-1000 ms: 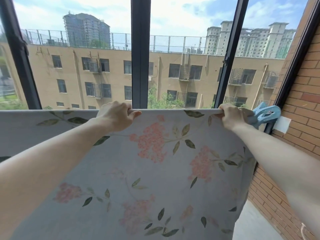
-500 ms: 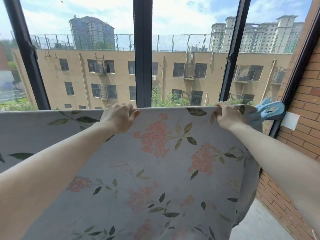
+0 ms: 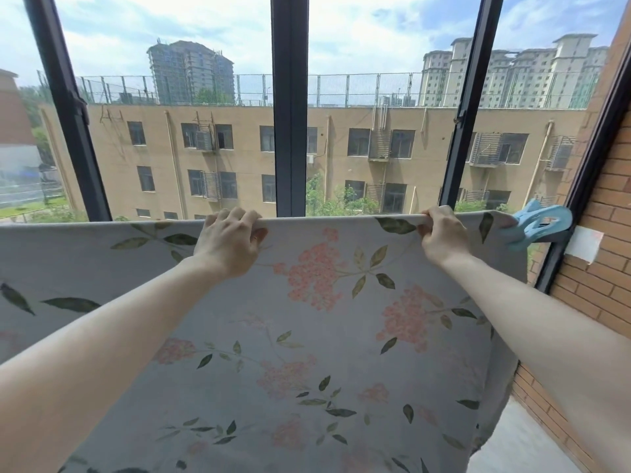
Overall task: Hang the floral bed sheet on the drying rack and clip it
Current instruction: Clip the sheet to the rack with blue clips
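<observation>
A person's two hands gripped the top fold of a floral bed sheet draped over a horizontal bar in front of a tall dark-framed window. The left hand curled its fingers over the folded edge near the window's centre post, thumb pressed to the near side of the cloth. The right hand clamped the same edge further toward the brick wall, well apart from the left. The sheet, pale grey with pink flower clusters and green leaves, hung down toward the camera and ran off the left of the view. Just beyond the right hand, a light blue clip sat on the sheet's top edge near its corner, beside the window frame. Whether the bar belonged to a drying rack could not be told, as the cloth covered it. A tan building stood outside.
</observation>
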`<state>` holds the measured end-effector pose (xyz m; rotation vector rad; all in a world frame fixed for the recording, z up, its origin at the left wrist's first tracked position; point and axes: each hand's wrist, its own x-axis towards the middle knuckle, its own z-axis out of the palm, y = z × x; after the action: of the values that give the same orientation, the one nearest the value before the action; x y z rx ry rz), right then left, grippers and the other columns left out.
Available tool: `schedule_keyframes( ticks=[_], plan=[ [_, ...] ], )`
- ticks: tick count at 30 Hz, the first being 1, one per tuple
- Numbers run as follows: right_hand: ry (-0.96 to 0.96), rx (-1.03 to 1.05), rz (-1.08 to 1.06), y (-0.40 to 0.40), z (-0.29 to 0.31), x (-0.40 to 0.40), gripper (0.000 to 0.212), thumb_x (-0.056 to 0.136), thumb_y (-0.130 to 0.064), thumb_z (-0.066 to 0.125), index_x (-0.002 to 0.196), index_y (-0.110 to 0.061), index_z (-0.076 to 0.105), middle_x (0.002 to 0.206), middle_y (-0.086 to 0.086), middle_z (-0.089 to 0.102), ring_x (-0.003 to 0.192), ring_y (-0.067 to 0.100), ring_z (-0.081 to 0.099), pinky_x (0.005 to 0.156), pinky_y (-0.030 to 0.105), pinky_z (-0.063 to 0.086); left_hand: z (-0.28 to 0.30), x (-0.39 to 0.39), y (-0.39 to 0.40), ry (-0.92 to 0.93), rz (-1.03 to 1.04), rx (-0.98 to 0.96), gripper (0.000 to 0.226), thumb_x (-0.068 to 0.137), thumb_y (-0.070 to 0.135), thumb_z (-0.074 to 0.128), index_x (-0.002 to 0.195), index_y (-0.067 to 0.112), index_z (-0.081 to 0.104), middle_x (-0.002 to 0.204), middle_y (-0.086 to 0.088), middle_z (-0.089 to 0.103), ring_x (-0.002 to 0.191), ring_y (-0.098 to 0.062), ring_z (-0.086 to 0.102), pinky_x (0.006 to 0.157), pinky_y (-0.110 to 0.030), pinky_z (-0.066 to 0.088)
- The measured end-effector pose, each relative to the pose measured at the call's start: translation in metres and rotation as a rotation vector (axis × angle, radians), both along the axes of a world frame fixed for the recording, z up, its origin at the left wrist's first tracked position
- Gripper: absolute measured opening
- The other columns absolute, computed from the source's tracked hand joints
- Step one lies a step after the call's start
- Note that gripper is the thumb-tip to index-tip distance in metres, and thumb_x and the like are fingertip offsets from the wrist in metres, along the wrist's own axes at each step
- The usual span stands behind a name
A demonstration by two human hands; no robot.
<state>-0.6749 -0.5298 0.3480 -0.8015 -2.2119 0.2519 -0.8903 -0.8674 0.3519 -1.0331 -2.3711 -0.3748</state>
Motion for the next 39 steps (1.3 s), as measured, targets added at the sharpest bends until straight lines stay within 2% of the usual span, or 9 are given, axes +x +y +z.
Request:
schedule_keyframes(
  ticks=[4,11,18,21,25,29,32,35,39],
  plan=[
    [0.019,0.071,0.161,-0.048,-0.010,-0.013,0.048,0.091,-0.005,0.062,0.138,-0.017,0.057,0.137,0.006,0.057,0.122,0.033,0.056,0.096,0.047,0.052,-0.015,-0.005,-0.026,0.023,-0.032,0.089,0.045,0.104,0.038,0.047,0.146,0.020,0.049,0.141,-0.006,0.054,0.130,-0.032,0.043,0.117,-0.042,0.021],
    [0.043,0.114,0.499,-0.171,-0.018,-0.068,0.054,0.092,-0.015,0.067,0.143,-0.023,0.055,0.142,-0.005,0.051,0.131,0.019,0.048,0.103,0.040,0.050,-0.030,-0.012,-0.123,0.114,-0.025,0.099,0.060,0.095,0.032,0.061,0.151,0.020,0.042,0.155,0.001,0.041,0.143,-0.025,0.035,0.124,-0.045,0.019],
    [0.092,0.193,0.701,-0.280,-0.011,-0.126,0.054,0.091,-0.020,0.072,0.142,-0.026,0.056,0.149,-0.006,0.048,0.136,0.019,0.040,0.116,0.042,0.038,-0.034,-0.038,-0.275,-0.053,0.251,0.224,0.060,0.092,0.033,0.069,0.146,0.024,0.045,0.151,0.001,0.041,0.142,-0.026,0.036,0.120,-0.048,0.028],
    [0.094,0.208,0.731,-0.321,-0.003,-0.146,0.055,0.091,-0.022,0.071,0.144,-0.025,0.055,0.153,-0.006,0.046,0.141,0.021,0.038,0.119,0.040,0.029,-0.013,-0.060,-0.343,-0.105,0.408,0.392,0.058,0.092,0.030,0.071,0.144,0.020,0.048,0.149,-0.005,0.043,0.138,-0.030,0.039,0.115,-0.049,0.033],
    [0.105,0.183,0.757,-0.371,0.005,-0.176,0.057,0.091,-0.025,0.071,0.146,-0.026,0.054,0.154,-0.006,0.047,0.142,0.023,0.038,0.122,0.041,0.026,0.006,-0.102,-0.418,-0.124,0.573,0.314,0.063,0.095,0.037,0.066,0.151,0.021,0.043,0.159,-0.006,0.037,0.144,-0.033,0.034,0.117,-0.056,0.033],
    [0.063,0.159,0.705,-0.411,0.008,-0.205,0.063,0.091,-0.028,0.070,0.150,-0.025,0.049,0.157,-0.003,0.046,0.147,0.025,0.037,0.126,0.051,0.020,0.013,-0.143,-0.461,-0.167,0.582,0.153,0.074,0.095,0.042,0.062,0.159,0.025,0.031,0.169,-0.002,0.020,0.154,-0.032,0.017,0.124,-0.056,0.021],
    [-0.022,0.112,0.578,-0.434,0.004,-0.221,0.070,0.092,-0.033,0.067,0.156,-0.026,0.040,0.155,-0.001,0.046,0.146,0.027,0.035,0.127,0.051,0.012,0.014,-0.167,-0.479,-0.190,0.537,0.023,0.078,0.095,0.044,0.059,0.162,0.029,0.021,0.171,0.002,0.014,0.157,-0.025,0.009,0.126,-0.055,0.018],
    [-0.091,0.154,0.486,-0.443,-0.011,-0.227,0.075,0.090,-0.034,0.068,0.157,-0.023,0.036,0.155,-0.001,0.038,0.148,0.027,0.028,0.128,0.047,-0.001,0.005,-0.177,-0.482,-0.238,0.466,-0.033,0.084,0.092,0.035,0.064,0.163,0.027,0.019,0.170,0.001,0.017,0.157,-0.023,0.013,0.127,-0.049,0.019],
    [-0.111,0.185,0.421,-0.449,-0.021,-0.225,0.078,0.084,-0.030,0.073,0.152,-0.022,0.035,0.151,0.000,0.033,0.147,0.028,0.026,0.128,0.048,-0.001,0.003,-0.176,-0.479,-0.197,0.438,-0.025,0.083,0.084,0.033,0.069,0.156,0.025,0.026,0.161,-0.003,0.030,0.147,-0.030,0.028,0.119,-0.051,0.033]
  ],
)
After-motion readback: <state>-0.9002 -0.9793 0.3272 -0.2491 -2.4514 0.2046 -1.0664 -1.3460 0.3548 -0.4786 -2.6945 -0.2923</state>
